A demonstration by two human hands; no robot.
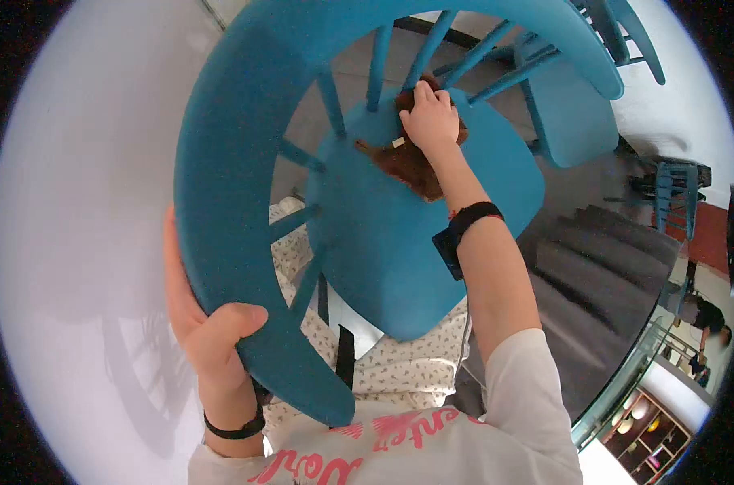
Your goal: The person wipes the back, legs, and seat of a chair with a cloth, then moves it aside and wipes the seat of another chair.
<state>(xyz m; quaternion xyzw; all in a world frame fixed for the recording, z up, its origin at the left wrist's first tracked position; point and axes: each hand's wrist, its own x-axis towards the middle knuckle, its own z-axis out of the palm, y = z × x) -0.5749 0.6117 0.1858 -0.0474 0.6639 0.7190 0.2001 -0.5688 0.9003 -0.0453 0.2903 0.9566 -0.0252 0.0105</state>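
Observation:
A blue chair with a curved back rail [229, 162] and thin spindles fills the middle of the view. My left hand [213, 323] is wrapped round the rail's lower left part, thumb on top. On the chair's blue seat [383, 250] lies a brown cloth [415, 170] with a small pale tag. My right hand [433, 117] presses on the cloth near the spindles, its fingers bent and partly together over the fabric. A black band with a dark device sits on my right wrist.
A white wall [84, 202] stands close on the left. More blue chairs [573, 117] are at the upper right. Dark draped fabric [597, 275] and a glass edge lie at the right. A person [706, 315] bends over farther off.

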